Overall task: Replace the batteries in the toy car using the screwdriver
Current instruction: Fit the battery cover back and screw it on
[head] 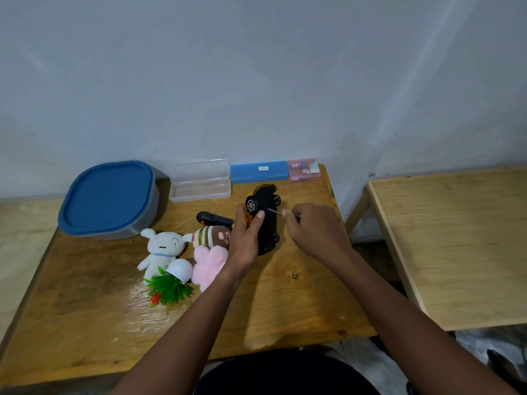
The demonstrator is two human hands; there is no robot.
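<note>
The toy car (pixel 268 223) stands on its side on the wooden table (pixel 285 303), its black underside turned to the right and its yellow body behind. My left hand (pixel 245 238) grips the car from the left, thumb lying on the underside. My right hand (pixel 312 229) pinches a thin screwdriver (pixel 276 211), whose metal tip touches the car's underside near the upper wheels. The screwdriver's handle is mostly hidden inside my fingers. A pink packet (pixel 303 169) at the table's back edge holds small items that may be batteries.
A black and red remote (pixel 214 219) lies left of the car. Plush toys (pixel 162 249) and a tipped small plant (pixel 171 286) lie at the left. At the back stand a blue-lidded container (pixel 108 198), a clear open case (pixel 199 181) and a blue case (pixel 259 171). A second table (pixel 456 246) stands right.
</note>
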